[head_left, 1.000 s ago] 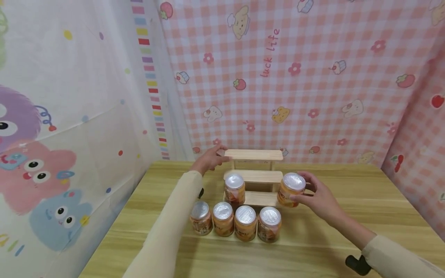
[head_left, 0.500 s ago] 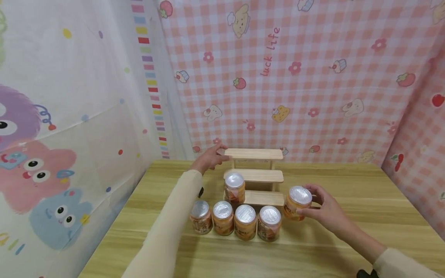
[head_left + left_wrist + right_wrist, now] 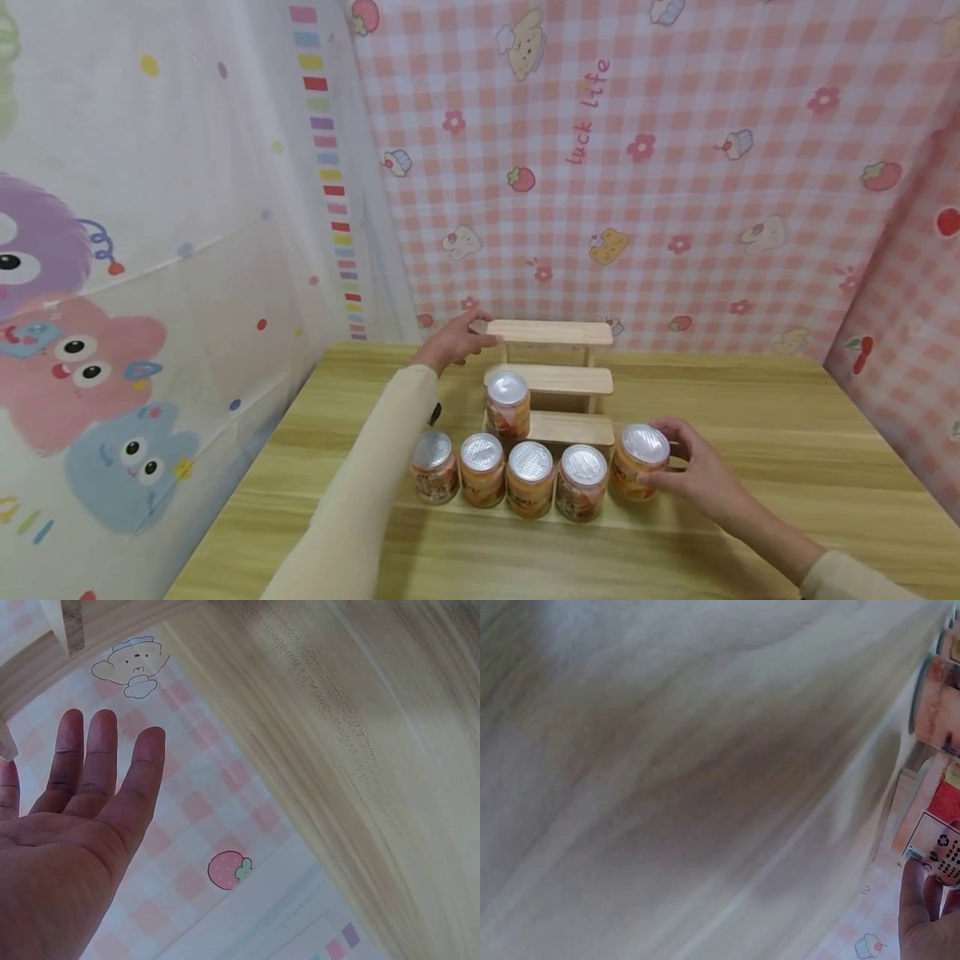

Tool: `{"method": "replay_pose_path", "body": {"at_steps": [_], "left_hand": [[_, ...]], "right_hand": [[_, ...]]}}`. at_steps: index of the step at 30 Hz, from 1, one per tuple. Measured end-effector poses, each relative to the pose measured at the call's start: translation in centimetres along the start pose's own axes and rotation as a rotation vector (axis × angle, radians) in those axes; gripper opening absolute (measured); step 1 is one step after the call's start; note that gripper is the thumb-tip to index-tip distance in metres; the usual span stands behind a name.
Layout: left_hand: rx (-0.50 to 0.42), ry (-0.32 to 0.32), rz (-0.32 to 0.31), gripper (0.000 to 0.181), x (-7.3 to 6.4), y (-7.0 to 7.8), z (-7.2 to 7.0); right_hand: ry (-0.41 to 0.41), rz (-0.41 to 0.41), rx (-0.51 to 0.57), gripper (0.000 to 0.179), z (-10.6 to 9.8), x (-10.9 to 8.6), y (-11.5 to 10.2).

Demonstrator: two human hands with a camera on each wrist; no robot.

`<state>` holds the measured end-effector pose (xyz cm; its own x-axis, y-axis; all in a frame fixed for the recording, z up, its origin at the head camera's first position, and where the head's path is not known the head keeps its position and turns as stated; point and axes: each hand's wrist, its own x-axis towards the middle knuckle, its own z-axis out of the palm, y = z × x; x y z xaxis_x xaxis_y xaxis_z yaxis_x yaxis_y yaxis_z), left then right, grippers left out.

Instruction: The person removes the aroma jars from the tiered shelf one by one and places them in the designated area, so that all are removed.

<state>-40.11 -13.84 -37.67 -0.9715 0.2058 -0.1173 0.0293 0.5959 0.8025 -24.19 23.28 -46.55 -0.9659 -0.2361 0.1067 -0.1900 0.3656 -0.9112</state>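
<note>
In the head view my right hand (image 3: 693, 471) grips an orange-labelled can (image 3: 639, 462) with a silver lid, thumb in front and fingers behind. The can is upright at the right end of a row of similar cans (image 3: 531, 479). In the right wrist view, fingertips (image 3: 913, 892) touch the label of a can (image 3: 937, 817). My left hand (image 3: 453, 340) holds the left end of the top board of a three-tier wooden shelf (image 3: 551, 332) between thumb and index finger. The other fingers extend free in the left wrist view. One more can (image 3: 508, 407) stands at the left of the lowest tier.
The row of cans stands directly in front of the shelf on a wood-grain table (image 3: 750, 400). A pink checked cloth (image 3: 637, 192) hangs behind the table, and a white printed cloth (image 3: 225, 275) covers the left side. A sleeve (image 3: 705, 787) fills most of the right wrist view.
My right hand has brought its can from beside the lowest tier down toward the front, to the right end of the row. My left hand stays at the shelf.
</note>
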Motion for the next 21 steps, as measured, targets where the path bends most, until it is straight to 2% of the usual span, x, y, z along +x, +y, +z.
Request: {"method": "replay_pose_path", "body": {"at_steps": [4, 11, 16, 21], "left_hand": [[-0.001, -0.005, 0.003, 0.050, 0.09, 0.02, 0.04], [0.000, -0.002, 0.003, 0.050, 0.21, -0.06, -0.08], [-0.006, 0.000, 0.001, 0.050, 0.20, -0.23, -0.10], [-0.025, -0.010, 0.003, 0.050, 0.20, -0.21, 0.02]], "right_hand": [[0.006, 0.002, 0.020, 0.075, 0.53, -0.08, 0.39], [-0.039, -0.002, 0.005, 0.080, 0.89, -0.52, 0.94], [-0.024, -0.050, -0.004, 0.079, 0.71, -0.34, 0.74], [-0.013, -0.050, 0.014, 0.075, 0.43, -0.05, 0.08]]}}
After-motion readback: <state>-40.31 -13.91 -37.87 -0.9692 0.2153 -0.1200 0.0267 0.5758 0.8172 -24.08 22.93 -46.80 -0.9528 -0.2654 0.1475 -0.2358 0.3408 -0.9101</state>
